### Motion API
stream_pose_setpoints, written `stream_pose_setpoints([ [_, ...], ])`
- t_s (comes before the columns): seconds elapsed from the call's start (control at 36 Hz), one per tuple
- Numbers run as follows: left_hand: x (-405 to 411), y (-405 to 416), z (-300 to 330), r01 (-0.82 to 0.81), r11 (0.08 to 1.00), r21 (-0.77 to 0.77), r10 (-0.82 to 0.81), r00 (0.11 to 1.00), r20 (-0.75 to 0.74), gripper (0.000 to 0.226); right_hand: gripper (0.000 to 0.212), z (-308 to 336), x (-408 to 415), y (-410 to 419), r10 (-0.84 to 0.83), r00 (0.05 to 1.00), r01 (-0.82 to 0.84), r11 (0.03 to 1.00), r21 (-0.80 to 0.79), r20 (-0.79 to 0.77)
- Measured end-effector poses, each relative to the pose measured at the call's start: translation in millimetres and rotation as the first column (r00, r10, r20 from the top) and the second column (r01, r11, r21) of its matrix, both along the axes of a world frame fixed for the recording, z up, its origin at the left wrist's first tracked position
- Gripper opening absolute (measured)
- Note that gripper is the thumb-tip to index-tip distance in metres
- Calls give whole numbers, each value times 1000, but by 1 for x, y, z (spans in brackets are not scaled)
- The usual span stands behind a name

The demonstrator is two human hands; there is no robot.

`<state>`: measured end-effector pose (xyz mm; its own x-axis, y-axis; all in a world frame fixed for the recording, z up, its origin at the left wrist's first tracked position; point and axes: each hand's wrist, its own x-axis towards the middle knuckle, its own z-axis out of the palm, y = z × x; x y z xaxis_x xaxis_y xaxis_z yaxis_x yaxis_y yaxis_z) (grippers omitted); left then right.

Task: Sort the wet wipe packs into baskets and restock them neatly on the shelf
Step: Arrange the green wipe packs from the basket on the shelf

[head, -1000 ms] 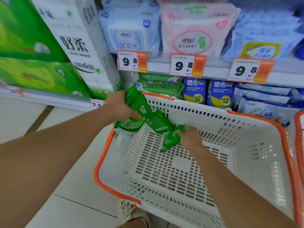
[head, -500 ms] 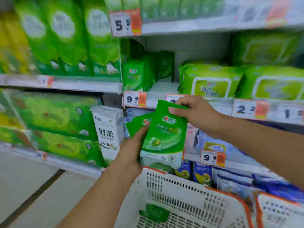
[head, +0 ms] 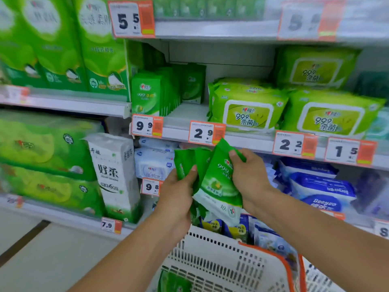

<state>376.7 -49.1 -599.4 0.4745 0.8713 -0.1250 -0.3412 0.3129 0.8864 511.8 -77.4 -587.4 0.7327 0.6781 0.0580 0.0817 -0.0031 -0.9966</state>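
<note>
Lowered since before: green "999" packs (head: pixel 219 182) gripped in both hands' closed fingers (head: pixel 233 153).

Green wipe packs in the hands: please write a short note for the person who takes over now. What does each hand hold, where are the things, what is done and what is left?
Left hand: grips several small green wipe packs, fanned out.
Right hand: pinches the front pack by its top edge.
Both are raised above the white basket, below the 2.9 price tag.
Done: a row of matching packs stands on the shelf above the 9.9 tag, with a bare gap beside it.
Left: shelve the held packs, probably in that gap; one green item lies in the basket.
</note>
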Motion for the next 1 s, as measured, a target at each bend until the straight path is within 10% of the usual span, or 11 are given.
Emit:
stream_pose_setpoints([
  [0.53, 3, 17, 4, 4, 997, -77, -1, 999, 45, 42, 29, -26, 12, 35, -170, 974, 184, 979, 89, -148],
  [0.72, -5, 21, -7, 327, 945, -24, -325, 926, -193, 81, 20, -10, 13, 33, -29, 973, -4, 990, 142, 230],
  [0.86, -14, 35, -6, 475, 879, 36, -463, 869, -174, 79, 20, 10, 25, 33, 152, 762, -217, 976, 26, 629],
  [1.0, 1, 30, -7, 466, 883, 45, -450, 871, -195, 59, 31, 0, -8, 33, 127, 929, -209, 955, 210, 347],
])
